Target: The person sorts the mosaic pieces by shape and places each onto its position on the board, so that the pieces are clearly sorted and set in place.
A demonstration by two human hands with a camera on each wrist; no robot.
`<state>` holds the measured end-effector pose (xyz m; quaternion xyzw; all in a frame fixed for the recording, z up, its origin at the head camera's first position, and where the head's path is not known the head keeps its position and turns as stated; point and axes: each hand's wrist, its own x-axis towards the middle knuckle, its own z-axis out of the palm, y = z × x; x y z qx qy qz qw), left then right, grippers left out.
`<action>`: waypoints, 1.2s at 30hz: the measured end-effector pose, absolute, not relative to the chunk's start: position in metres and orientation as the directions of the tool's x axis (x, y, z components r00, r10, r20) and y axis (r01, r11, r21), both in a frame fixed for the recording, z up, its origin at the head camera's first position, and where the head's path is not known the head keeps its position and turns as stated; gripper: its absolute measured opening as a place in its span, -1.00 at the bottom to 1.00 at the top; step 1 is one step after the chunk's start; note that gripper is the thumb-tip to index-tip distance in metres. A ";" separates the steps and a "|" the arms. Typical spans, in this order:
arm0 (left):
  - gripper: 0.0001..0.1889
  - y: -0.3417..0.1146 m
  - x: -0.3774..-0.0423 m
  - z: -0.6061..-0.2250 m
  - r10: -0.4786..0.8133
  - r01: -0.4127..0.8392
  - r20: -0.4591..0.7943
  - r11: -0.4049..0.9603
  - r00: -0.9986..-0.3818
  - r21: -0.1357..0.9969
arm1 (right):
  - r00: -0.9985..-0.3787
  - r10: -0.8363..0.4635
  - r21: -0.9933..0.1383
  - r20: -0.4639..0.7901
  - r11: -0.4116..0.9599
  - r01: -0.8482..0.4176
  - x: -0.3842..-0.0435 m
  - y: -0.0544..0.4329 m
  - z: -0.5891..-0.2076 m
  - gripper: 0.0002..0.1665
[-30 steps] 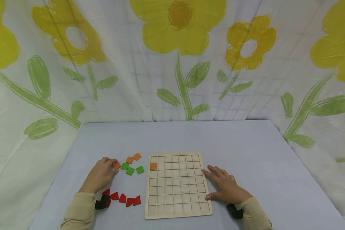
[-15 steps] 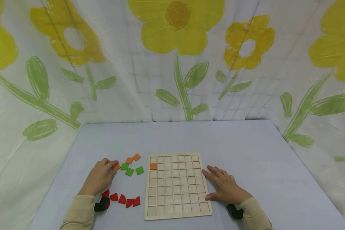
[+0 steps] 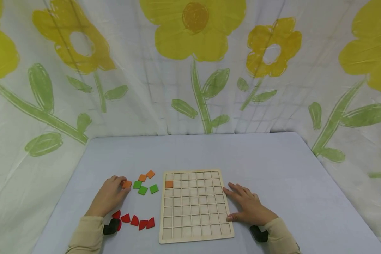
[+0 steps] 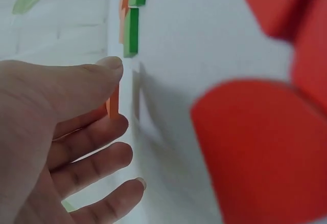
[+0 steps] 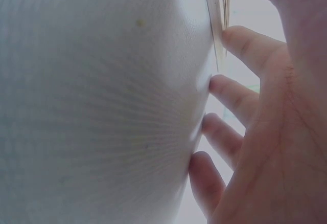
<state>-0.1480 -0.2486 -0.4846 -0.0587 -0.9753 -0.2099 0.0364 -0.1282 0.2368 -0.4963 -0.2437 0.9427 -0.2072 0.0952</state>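
My left hand [image 3: 108,198] pinches an orange square tile [image 3: 127,184] between thumb and fingers, left of the loose tiles. In the left wrist view that tile [image 4: 114,105] stands edge-on between thumb and finger, slightly off the tabletop, partly hidden by the thumb. A wooden grid board [image 3: 161,225] lies at the middle. One orange tile [image 3: 169,184] sits in its left column, second row from the far side. My right hand [image 3: 249,206] has its fingers spread, with thumb and fingertips touching the board's right edge; the right wrist view shows straight fingers by the board rim [image 5: 214,22].
Between left hand and board lie two orange tiles [image 3: 142,178] and three green tiles [image 3: 142,190]. Nearer the front is a row of several red quarter-round pieces [image 3: 134,221], some partly behind the black left wrist camera [image 3: 112,227]. A flowered curtain [image 3: 139,116] hangs behind the table.
The orange tile in my left hand has shifted slightly left, away from the green tile, and shows more of its face. The right hand stays at the board's edge.
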 end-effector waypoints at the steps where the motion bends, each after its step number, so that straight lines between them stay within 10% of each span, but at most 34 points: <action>1: -0.58 -0.248 -0.148 -0.484 0.103 0.135 0.099 0.902 -0.990 0.409 | -0.864 -0.497 -0.437 -0.080 0.796 -0.418 -0.128 0.237 -0.496 0.14; 36: -0.86 -0.136 -0.178 -0.467 0.425 0.483 0.230 0.787 -0.875 0.383 | -0.866 -0.493 -0.436 -0.082 0.800 -0.413 -0.129 0.237 -0.497 0.13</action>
